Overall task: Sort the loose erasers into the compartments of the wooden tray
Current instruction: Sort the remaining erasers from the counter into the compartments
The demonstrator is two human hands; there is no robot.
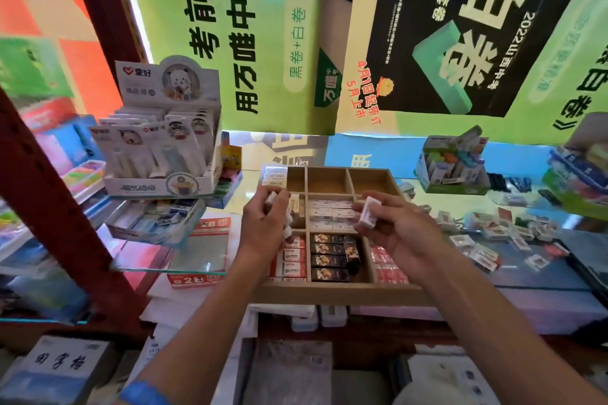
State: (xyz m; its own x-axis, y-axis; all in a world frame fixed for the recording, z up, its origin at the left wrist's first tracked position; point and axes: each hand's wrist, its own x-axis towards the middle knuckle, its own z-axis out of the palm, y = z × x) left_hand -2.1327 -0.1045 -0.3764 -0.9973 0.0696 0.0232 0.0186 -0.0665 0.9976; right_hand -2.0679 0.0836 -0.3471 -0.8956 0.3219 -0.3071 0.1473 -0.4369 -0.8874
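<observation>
The wooden tray [332,288] sits on the counter in front of me, divided into several compartments. Black erasers [329,256], white ones [330,212] and red-and-white ones [294,260] fill the near and middle cells; the far cells hold nothing. My left hand [263,223] hovers over the tray's left side and grips a few white erasers [271,200]. My right hand [399,233] is above the tray's right side and pinches one white eraser [368,212]. Loose erasers [487,233] lie scattered on the counter to the right of the tray.
A display box of correction tapes [158,141] stands at the left on a glass shelf [171,256]. A red shelf post [49,207] rises at the left. A green box of stationery [450,164] stands at the back right. Posters cover the wall behind.
</observation>
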